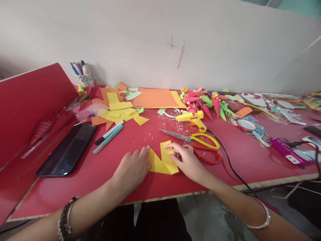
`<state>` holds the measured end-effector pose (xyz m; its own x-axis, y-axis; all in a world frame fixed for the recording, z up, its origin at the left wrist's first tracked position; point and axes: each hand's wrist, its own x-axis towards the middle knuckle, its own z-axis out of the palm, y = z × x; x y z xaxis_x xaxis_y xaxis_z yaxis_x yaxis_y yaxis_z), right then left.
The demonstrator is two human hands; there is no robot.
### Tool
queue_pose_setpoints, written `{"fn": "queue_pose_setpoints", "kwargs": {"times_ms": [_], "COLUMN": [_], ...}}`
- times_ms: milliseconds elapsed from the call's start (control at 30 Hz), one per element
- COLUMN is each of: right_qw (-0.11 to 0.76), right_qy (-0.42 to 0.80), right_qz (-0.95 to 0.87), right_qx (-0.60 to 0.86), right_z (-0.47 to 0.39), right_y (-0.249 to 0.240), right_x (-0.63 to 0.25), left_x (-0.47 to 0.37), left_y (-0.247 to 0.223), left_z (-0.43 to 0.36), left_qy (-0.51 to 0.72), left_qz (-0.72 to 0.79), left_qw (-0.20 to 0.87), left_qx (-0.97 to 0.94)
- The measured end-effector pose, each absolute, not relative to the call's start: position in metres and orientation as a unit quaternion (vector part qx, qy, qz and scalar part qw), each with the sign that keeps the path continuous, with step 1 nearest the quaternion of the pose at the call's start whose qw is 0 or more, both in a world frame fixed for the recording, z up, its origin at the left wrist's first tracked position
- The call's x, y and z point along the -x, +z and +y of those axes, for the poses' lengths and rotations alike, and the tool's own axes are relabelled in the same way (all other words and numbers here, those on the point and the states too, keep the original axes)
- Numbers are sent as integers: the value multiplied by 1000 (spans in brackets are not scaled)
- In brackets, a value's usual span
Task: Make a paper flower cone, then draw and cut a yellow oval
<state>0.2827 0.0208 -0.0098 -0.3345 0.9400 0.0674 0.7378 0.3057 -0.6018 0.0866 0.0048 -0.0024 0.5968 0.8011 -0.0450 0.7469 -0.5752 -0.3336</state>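
Note:
A piece of yellow paper (160, 166) lies on the red table in front of me, folded or cut so that a notch opens at its top. My left hand (134, 167) holds its left edge, with the fingers curled together and the thumb low. At the right edge is my right hand (185, 159), its index finger and thumb bent onto the paper; the other fingers are curled and partly hidden. Just beyond my right hand lie scissors (193, 137) with yellow and red handles, blades pointing left. A yellow glue gun (192, 117) rests behind them.
Left of my hands are a black phone (67, 149), two pens (109, 137) and a pile of coloured paper scraps (117, 110). Several pink and green paper cones (207, 103) lie at the back. A black cord (229, 164) crosses the right side near a purple power strip (288, 152).

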Motion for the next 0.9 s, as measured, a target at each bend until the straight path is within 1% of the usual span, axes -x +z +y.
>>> {"fn": "queue_pose_setpoints", "kwargs": {"times_ms": [633,833,900], "right_qw": [199,206,221], "right_qy": [200,178,176], "right_qz": [-795,-788,-781], "right_qx": [537,552,557], "right_z": [-2,-6,-5], "right_y": [-8,-11,-11], "right_x": [-308,-315,-317], "left_x": [-88,-87,-87], "left_y": [1,-3,-4], "left_z": [6,5,5], "left_qy": [116,117,116], "left_qz": [-436,-445,-439], "left_qw": [128,129,134], "left_qx": [883,879,881]}}
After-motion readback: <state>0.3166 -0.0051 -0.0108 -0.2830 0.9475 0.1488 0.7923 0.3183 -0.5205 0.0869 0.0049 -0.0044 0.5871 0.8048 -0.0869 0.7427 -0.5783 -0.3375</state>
